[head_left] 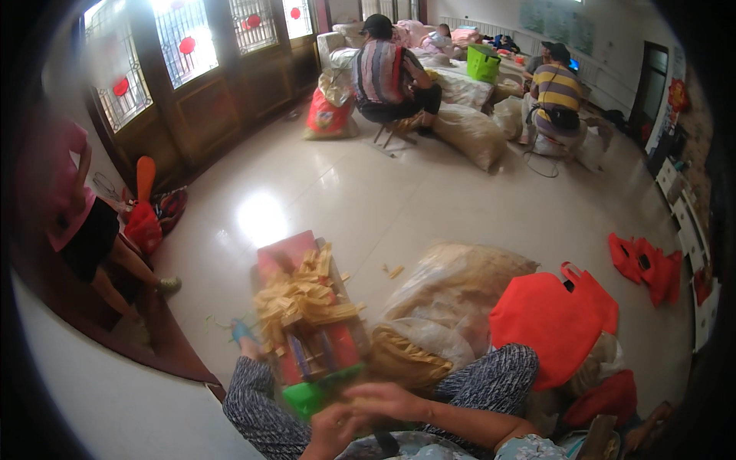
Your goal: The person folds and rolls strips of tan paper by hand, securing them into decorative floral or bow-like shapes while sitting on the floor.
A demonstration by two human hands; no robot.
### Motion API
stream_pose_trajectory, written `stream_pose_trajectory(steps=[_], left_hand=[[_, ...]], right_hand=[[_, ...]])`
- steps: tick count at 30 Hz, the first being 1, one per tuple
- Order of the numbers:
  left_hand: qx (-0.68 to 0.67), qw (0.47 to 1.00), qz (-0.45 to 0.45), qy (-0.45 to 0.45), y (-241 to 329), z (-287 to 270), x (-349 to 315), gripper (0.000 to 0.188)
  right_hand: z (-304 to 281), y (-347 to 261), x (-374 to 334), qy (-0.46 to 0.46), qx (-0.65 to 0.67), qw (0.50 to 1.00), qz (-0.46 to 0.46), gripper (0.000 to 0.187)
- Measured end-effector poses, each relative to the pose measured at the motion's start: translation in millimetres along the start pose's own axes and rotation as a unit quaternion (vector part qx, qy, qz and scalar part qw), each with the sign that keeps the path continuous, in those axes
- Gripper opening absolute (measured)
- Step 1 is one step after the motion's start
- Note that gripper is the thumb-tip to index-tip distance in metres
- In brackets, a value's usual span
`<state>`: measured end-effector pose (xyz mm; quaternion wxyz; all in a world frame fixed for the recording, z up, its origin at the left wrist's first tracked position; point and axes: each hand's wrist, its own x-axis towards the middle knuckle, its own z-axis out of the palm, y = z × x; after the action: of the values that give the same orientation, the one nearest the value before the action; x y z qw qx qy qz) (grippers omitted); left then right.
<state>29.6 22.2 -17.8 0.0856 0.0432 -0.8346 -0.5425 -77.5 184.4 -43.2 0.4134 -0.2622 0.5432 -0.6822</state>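
Just above my lap, my left hand (334, 431) and my right hand (385, 402) come together, slightly blurred. The fingers of both look closed in a pinch, and whatever lies between them is too small or hidden to name. Close beyond them is a bright green piece (307, 397) at the near end of a red board (285, 251). A loose pile of folded yellow-gold paper strips (295, 300) covers the middle of the board. Dark purple, slat-like pieces (313, 351) lie nearer to me on it.
To the right sit a large pale sack (464, 277), an opened sack of golden pieces (406, 356) and a red cloth bag (548, 330). A few strips (393, 271) lie on the tiled floor. People sit working among sacks at the back; another person (84, 207) stands at left.
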Motion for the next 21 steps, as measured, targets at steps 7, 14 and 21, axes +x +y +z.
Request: stream_pose_trajectory(steps=[7, 14, 21], left_hand=[[0.137, 0.981, 0.094, -0.098, 7, -11, 15, 0.016], [-0.328, 0.925, -0.193, 0.003, -6, -60, 14, 0.017], [-0.278, 0.948, -0.154, -0.023, -7, -49, 16, 0.016]], right_hand=[[-2, -8, -7, 0.019, -0.16, 0.987, -0.023, 0.044], [-26, -47, -17, 0.07, 0.01, 0.997, -0.037, 0.052], [-27, -56, -27, 0.037, -0.294, 0.955, 0.0, 0.046]])
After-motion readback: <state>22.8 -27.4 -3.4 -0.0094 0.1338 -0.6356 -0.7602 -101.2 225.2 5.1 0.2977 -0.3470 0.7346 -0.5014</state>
